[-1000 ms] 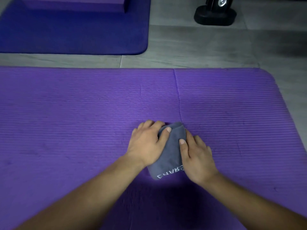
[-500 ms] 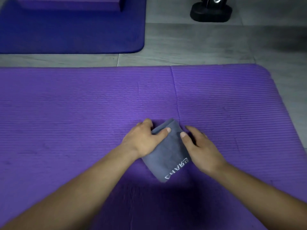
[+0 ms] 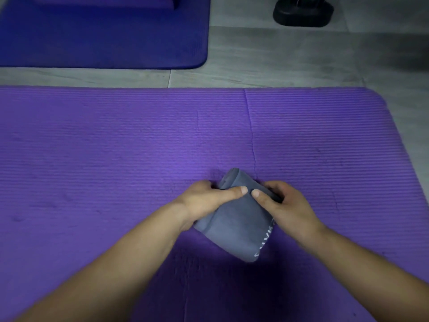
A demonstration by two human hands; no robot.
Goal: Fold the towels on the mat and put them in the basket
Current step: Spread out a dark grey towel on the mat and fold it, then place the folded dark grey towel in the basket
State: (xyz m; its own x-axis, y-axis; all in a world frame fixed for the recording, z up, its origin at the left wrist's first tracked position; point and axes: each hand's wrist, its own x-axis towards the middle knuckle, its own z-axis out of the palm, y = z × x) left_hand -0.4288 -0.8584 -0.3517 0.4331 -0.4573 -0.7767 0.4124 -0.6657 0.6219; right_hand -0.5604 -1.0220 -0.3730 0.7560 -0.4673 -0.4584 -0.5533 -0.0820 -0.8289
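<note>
1. The grey towel, pressed flat under both hands a second ago, is now seen turned cornerwise on the purple mat. Its white-lettered edge has been swung from the near side round to the right.
2. The left hand, earlier spread over the towel's left half, has been drawn back to the left edge. There the cloth is pinched, with the thumb laid across the top and the fingers curled down at the fold.
3. The right hand, formerly flat along the right side, is now closed on the right edge. Its thumb is set on top and its fingers are wrapped round the cloth, and the two thumb tips are held almost touching.
4. The towel's far end is bunched between the hands and stands out beyond the thumbs. The near corner, free of both hands, is pointed toward the person between the forearms. Whether the towel has been lifted off the mat cannot be told.
5. A blue mat and a black base are seen on the grey floor beyond.
</note>
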